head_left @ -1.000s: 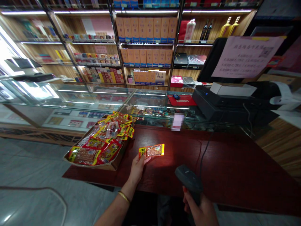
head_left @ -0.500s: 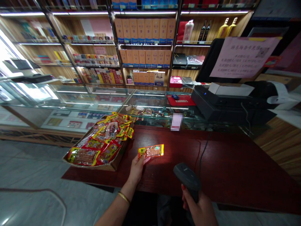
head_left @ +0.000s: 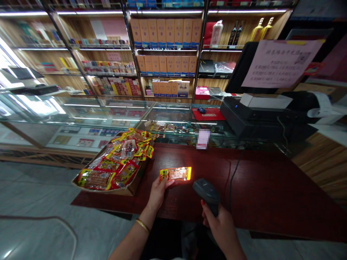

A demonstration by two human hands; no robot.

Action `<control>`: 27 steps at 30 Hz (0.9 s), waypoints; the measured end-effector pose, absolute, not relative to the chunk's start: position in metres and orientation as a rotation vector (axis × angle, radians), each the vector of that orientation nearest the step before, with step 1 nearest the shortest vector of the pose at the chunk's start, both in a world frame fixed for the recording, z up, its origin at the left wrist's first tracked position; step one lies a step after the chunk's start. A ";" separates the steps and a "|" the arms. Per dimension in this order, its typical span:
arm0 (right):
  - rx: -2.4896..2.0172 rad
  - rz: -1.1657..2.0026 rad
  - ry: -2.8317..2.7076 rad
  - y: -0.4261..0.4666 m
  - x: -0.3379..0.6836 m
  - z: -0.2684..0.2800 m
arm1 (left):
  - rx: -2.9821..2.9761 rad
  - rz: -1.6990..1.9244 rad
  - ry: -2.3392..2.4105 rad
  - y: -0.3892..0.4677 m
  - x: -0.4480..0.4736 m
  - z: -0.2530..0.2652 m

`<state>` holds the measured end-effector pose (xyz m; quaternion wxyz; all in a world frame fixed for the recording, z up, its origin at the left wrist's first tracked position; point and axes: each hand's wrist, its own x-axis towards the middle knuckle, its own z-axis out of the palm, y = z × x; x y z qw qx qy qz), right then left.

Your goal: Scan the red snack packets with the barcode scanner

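Pinched at its left end by my left hand [head_left: 159,189] is a snack packet [head_left: 179,174], red and yellow with a see-through middle showing brown sticks. It is held over the dark red wooden counter [head_left: 260,187], and a bright reddish glow lies on its right part. My right hand [head_left: 218,220] is wrapped round the handle of a dark grey barcode scanner [head_left: 206,191]. The scanner's head points up and left, close to the packet's right end but apart from it. A cardboard box [head_left: 132,189] heaped with similar packets [head_left: 97,178] stands left of my left hand.
Beyond the counter stands a glass display case [head_left: 108,108], with a red mat [head_left: 213,115] and a mouse [head_left: 201,109] on top. A monitor with a paper notice [head_left: 282,65] and a black cash drawer [head_left: 260,121] are at right. A cable [head_left: 235,173] crosses the counter.
My right hand has brought the scanner left and slightly up, nearer the packet. The packet has shifted slightly right at its far end and its glow is brighter. The left hand has barely moved.
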<state>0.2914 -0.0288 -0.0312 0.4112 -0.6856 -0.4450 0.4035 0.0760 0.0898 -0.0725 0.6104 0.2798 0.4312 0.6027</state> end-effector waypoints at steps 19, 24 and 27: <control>-1.591 1.063 -0.944 -0.052 0.314 -0.038 | 0.644 1.161 1.010 0.109 0.118 -0.067; -1.620 1.015 -0.939 -0.069 0.326 -0.029 | 0.775 0.803 0.910 0.121 0.224 -0.059; -1.686 0.956 -0.905 -0.076 0.327 -0.026 | 0.902 0.677 0.894 0.117 0.263 -0.048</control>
